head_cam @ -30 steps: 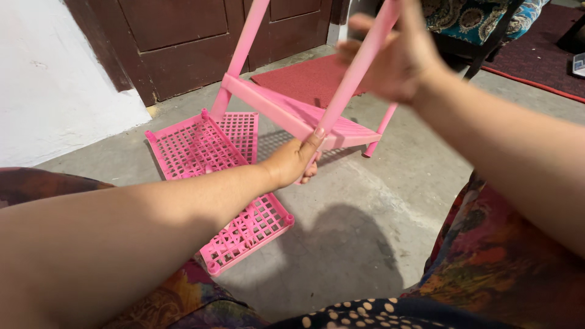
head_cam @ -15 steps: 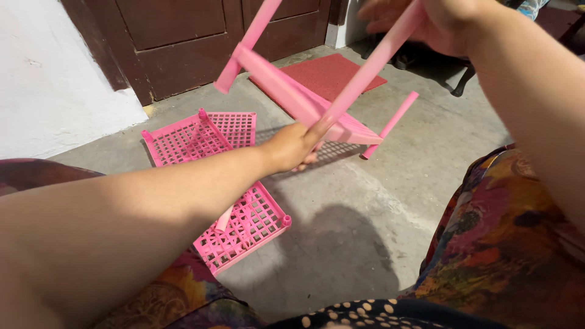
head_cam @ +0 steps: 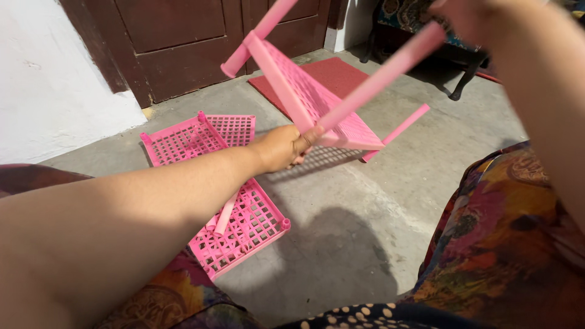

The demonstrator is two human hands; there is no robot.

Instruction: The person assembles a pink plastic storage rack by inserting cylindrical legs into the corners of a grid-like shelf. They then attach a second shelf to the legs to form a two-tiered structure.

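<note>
Your left hand (head_cam: 285,148) is closed around the lower corner of a pink lattice shelf panel (head_cam: 311,97), right where a pink tube leg (head_cam: 381,76) meets that corner. The panel is held off the floor, tilted steeply, its long edge running from upper left down to lower right. Your right hand (head_cam: 472,18) sits at the top edge of the view, closed on the upper end of the same leg; the fingers are partly cut off, so the exact grip cannot be read. The two hands are well apart, one at each end of that leg. Legs counted on the raised panel: three visible. One is between your hands, a second (head_cam: 256,36) sticks up and left from the upper corner, and a third (head_cam: 396,131) pokes out low on the right, behind the panel. On the concrete floor (head_cam: 365,231) below your left forearm lie two more pink lattice panels: one (head_cam: 195,137) flat nearer the dark wooden door (head_cam: 183,42), one (head_cam: 244,234) nearer you, the two touching or overlapping at their inner edges. One loose pink tube (head_cam: 225,213) rests on the nearer panel. One red mat (head_cam: 329,76) lies on the floor behind the raised panel. A patterned garment (head_cam: 506,244) fills the lower right.
</note>
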